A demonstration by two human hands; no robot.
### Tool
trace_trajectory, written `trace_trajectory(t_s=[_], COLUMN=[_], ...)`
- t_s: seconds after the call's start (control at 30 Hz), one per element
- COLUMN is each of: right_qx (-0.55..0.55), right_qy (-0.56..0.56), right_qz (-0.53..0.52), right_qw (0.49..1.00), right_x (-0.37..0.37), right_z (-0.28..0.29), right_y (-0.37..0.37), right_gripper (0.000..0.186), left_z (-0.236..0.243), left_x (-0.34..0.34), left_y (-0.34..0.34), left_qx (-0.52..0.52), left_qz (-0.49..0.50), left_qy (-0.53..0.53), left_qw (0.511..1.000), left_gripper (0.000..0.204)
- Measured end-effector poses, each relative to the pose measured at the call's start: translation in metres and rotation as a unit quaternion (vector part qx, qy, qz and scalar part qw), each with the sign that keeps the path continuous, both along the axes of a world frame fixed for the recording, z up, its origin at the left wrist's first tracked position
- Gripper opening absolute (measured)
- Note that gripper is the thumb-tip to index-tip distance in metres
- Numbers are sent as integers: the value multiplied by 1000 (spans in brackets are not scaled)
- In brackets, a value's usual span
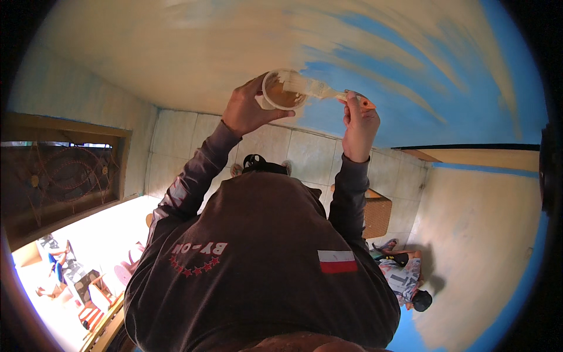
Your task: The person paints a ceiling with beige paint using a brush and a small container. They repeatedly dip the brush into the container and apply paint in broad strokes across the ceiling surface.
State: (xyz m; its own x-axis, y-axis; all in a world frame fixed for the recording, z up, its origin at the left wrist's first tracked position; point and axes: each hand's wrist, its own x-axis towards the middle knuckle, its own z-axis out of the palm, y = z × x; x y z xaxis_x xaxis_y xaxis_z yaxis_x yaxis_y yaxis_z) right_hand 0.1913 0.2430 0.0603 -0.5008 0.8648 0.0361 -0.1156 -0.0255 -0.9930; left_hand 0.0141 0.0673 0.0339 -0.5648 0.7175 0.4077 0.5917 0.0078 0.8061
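Observation:
My left hand [246, 108] grips a small, round, pale cup [278, 103] with tan paint inside, thumb and fingers around its sides. In my right hand [359, 126] is a paintbrush [316, 88], pinched by its orange-tipped handle, with its paint-coated bristles over the cup's opening. Both hands are raised close to a painted wall [387, 58] streaked cream and bright blue.
A tiled floor [261, 141] spans below. A grilled window [64, 170] is at left, above a bright opening with people and furniture [97, 290]. A woven stool [375, 217] stands at right, near another person [402, 276] low beside the right wall [481, 223].

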Motion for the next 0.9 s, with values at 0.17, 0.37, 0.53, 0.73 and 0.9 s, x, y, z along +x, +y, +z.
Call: trace_trajectory(t_s=[0.17,0.37,0.53,0.73,0.9], right_qx=[-55,-38,47,254,303], right_qy=[99,182,206,134,93], right_qz=[-17,-36,-87,-144,-187], right_qw=[993,982,974,947,930], right_x=[-12,-31,-47,-44,-5], right_z=[17,34,47,29,35], right_y=[10,28,44,84,130], right_gripper=[21,23,25,21,19], left_z=[31,66,73,75,81], left_x=[-14,-25,-39,-44,-44], left_y=[21,44,60,70,77], left_qx=[-5,6,11,2,-16], left_qz=[0,27,29,36,48], left_qy=[1,55,88,96,91], left_qw=[1000,998,996,995,995], left_gripper=[78,77,73,72,72])
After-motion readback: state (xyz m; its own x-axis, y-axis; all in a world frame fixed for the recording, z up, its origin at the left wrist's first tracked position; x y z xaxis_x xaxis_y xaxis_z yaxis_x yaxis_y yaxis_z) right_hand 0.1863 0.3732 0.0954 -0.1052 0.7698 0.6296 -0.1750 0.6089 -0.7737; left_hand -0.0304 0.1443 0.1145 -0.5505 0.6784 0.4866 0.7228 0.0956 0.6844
